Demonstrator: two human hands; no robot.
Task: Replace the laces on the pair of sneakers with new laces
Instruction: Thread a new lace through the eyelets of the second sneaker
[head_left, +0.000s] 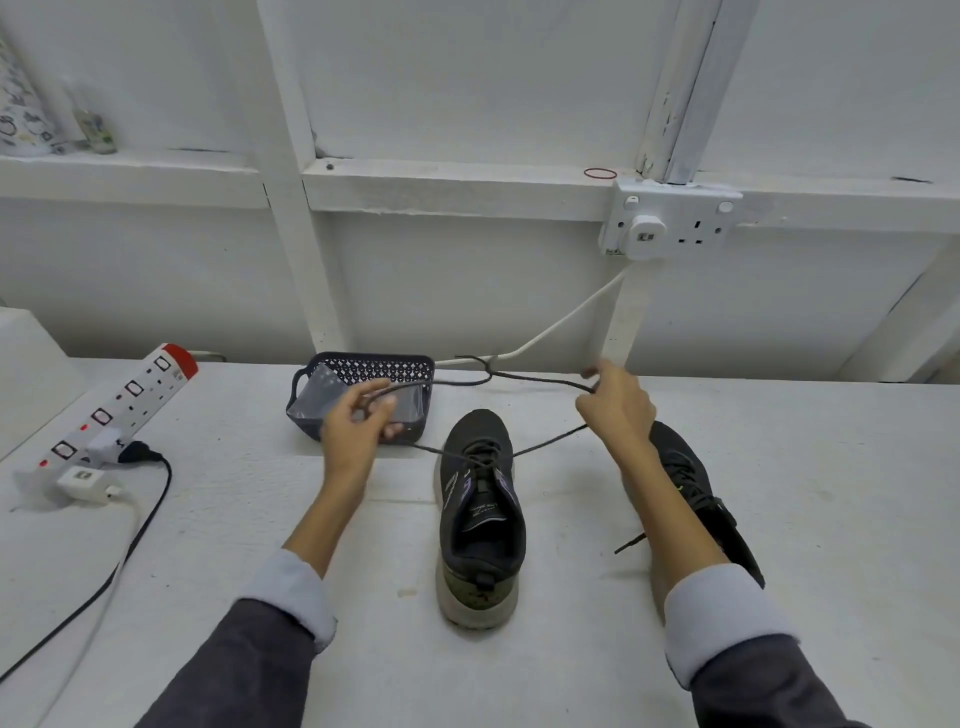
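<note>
A black sneaker (480, 514) with a pale sole stands in the middle of the table, toe pointing away from me. A dark lace (545, 444) runs out of its lower eyelets to both sides. My left hand (358, 421) pinches the left strand above the table, in front of the basket. My right hand (615, 402) grips the right strand, raised and pulled to the right. The loose lace ends trail behind both hands toward the wall. The second black sneaker (701, 499) lies at the right, partly hidden behind my right forearm, with a lace end sticking out.
A dark perforated basket (410, 369) holding a clear plastic bag sits behind my left hand. A white power strip (119, 405) with plugs and cables lies at the left. A wall socket (670, 223) with a white cord hangs at the back right.
</note>
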